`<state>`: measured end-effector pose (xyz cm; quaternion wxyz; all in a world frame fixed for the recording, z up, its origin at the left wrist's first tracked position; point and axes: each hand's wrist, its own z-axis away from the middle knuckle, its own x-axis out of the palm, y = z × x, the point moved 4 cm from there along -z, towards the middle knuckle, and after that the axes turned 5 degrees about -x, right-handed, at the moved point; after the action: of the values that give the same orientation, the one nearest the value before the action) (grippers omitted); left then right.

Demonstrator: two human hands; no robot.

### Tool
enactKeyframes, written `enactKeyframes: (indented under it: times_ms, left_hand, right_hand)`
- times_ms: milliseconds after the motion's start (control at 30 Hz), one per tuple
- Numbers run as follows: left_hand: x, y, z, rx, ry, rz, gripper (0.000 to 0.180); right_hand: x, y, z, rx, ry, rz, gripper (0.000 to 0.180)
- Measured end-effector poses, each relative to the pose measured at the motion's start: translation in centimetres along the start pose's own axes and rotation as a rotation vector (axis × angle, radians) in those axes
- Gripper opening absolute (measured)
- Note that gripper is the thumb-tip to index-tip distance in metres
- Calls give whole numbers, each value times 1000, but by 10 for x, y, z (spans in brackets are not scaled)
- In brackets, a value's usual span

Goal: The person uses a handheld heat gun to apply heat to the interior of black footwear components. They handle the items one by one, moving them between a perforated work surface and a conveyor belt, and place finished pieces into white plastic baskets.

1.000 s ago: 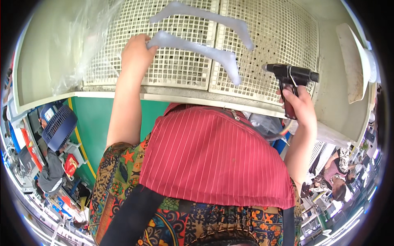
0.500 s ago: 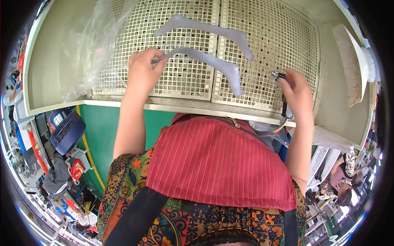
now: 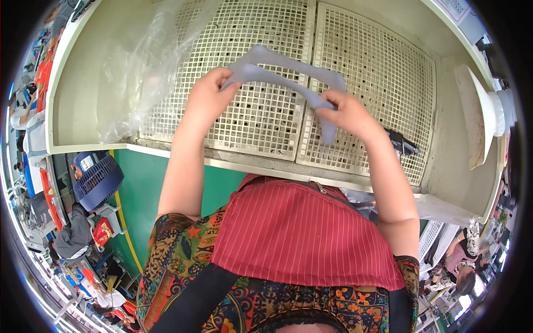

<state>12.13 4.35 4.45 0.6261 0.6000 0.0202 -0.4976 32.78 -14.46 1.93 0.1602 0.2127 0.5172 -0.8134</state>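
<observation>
Centrally placed near strip (image 3: 280,79): long, bent and blue-grey, spanning from one hand to the other over the perforated grate (image 3: 244,125); whether any of it rests there cannot be told.
Left hand (image 3: 212,93): thumb and fingers pinching the left end of the near strip.
Right hand (image 3: 347,111): thumb and fingers closed on the near strip around its right-hand bend — the angled end hangs out below the grip, toward the red striped apron (image 3: 305,233).
Far strip (image 3: 297,66): similar in form, just beyond the near strip and partly overlapped by it in this view; contact between the two is uncertain.
Two-handed hold: best kept light and level, since the near strip looks pliable; hard pinching could crease it, and uneven lifting could twist it.
Gap between strips: worth watching — a dragged edge might catch the far strip.
Black gun-shaped tool (image 3: 404,143): beside the right forearm (image 3: 388,166), partly hidden; best left clear of the elbow's sweep.
Clear plastic sheet (image 3: 141,83): crumpled at left, well apart from the right hand.
</observation>
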Motion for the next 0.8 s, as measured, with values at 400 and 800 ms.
enactKeyframes:
  times_ms: [400, 800]
  left_hand:
    - [41, -14, -98, 191, 58, -610, 41]
    - [51, -1, -60, 144, -280, 149, 37]
  right_hand:
    - [-26, 11, -48, 153, 352, 722, 16]
    - [-39, -23, 61, -82, 250, -84, 26]
